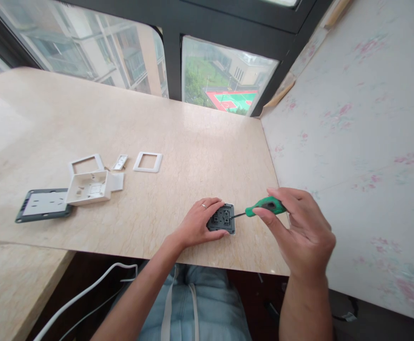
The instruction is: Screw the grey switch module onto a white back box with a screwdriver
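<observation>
A small dark grey switch module (223, 218) lies back side up near the front edge of the beige marble counter (178, 142). My left hand (198, 221), a ring on one finger, curls around its left side and holds it down. My right hand (301, 227) grips a green-handled screwdriver (263, 207); its thin black shaft points left and the tip touches the module's right side.
To the left lie a white mounting box (89, 187), a grey-framed white switch plate (43, 204), two white square frames (148, 161) and a small white piece (120, 162). A window runs behind, a floral-papered wall (363, 142) on the right. White cables (86, 293) hang below.
</observation>
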The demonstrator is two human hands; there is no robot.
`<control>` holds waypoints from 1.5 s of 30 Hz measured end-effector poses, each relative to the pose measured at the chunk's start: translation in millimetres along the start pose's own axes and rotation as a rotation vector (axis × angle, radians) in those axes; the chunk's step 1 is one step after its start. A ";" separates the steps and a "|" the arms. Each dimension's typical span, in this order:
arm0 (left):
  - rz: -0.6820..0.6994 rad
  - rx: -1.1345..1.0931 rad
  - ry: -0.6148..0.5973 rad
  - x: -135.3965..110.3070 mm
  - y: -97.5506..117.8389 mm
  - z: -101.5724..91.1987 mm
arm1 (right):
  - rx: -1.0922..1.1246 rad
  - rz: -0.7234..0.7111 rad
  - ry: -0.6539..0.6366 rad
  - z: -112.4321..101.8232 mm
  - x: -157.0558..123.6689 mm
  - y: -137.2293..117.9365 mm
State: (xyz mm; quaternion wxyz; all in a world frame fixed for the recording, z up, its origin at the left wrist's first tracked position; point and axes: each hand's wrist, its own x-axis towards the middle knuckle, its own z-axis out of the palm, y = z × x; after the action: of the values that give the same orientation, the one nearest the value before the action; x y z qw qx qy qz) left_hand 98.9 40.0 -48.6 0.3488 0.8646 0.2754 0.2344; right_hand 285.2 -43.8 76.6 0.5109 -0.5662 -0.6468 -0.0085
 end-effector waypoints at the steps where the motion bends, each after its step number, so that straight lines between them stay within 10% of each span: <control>1: -0.002 0.000 -0.001 -0.1 -0.2 0.3 | -0.040 -0.014 0.022 1.5 0.9 0.3; 16: 0.002 0.004 0.000 -0.4 -1.0 0.6 | 0.194 0.145 -0.219 -5.3 -7.8 -6.5; 29: -0.002 0.003 0.005 -0.6 -2.2 1.2 | -0.014 0.046 0.020 1.9 -5.0 1.0; 45: -0.026 -0.041 -0.017 -3.6 -3.3 0.2 | 0.320 0.094 0.336 1.2 2.2 -9.4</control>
State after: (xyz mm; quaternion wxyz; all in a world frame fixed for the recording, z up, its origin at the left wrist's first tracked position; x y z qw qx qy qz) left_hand 95.3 39.5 -51.9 0.3717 0.8557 0.2785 0.2281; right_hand 277.9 -44.9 82.8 0.6945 -0.4982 -0.5185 0.0236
